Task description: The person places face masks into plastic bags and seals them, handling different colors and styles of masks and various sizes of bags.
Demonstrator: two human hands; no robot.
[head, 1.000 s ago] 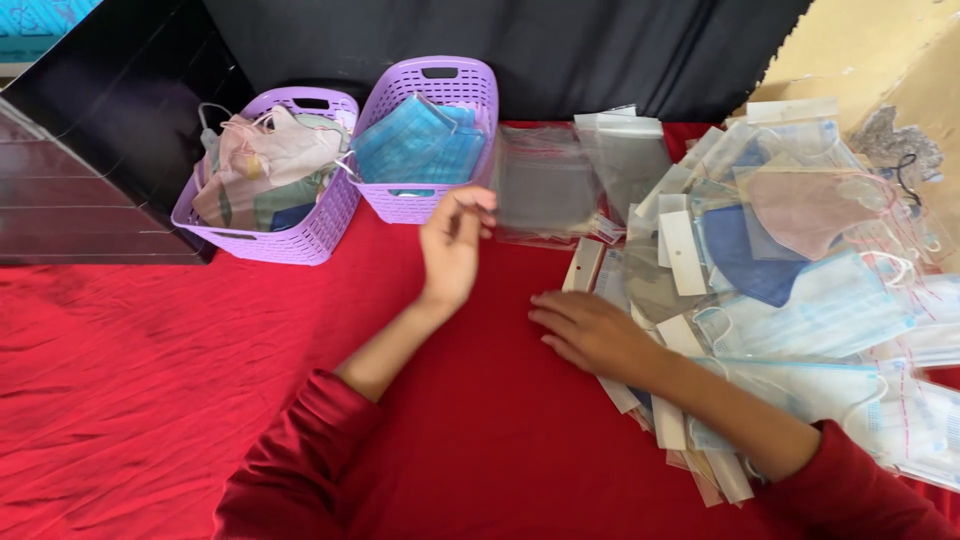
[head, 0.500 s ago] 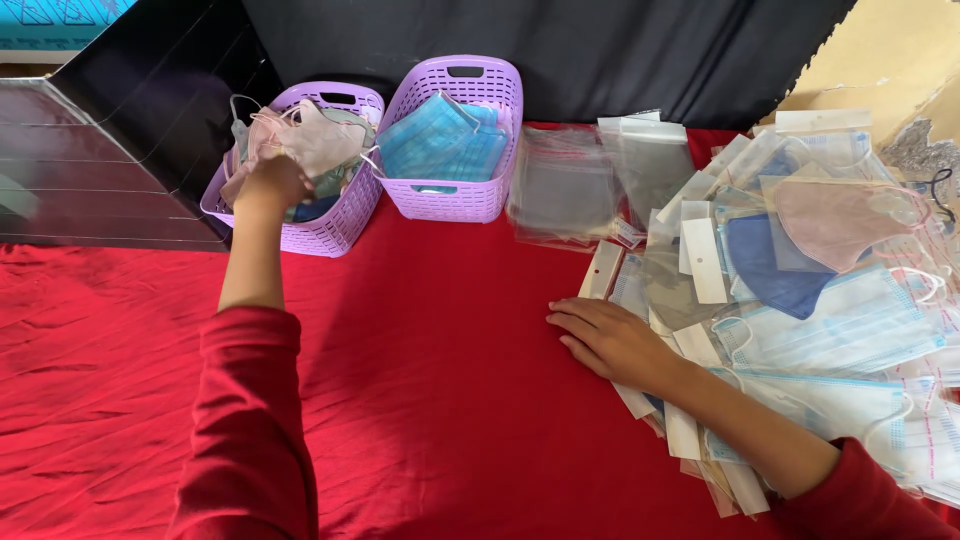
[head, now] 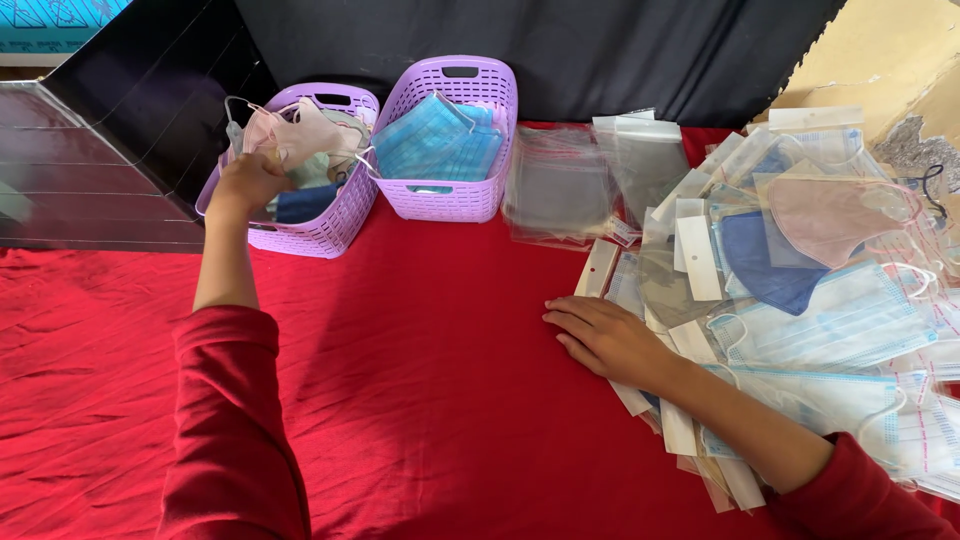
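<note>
Face masks (head: 300, 140), pale pink and beige, heaped in left lavender basket (head: 330, 225) at upper left of frame. Left hand (head: 248, 182) inside basket rim, fingers curled over the heap; whether clamped on a mask cannot be told. Step judged: picking one mask from the basket. Next move calls for separating a single mask from tangled ear loops. Right hand (head: 610, 340) flat, fingers together, pressing on packed masks (head: 830, 320) at centre right, well apart from the basket. Second basket (head: 450, 195) of blue masks just beside. Red tabletop (head: 430, 400) below.
</note>
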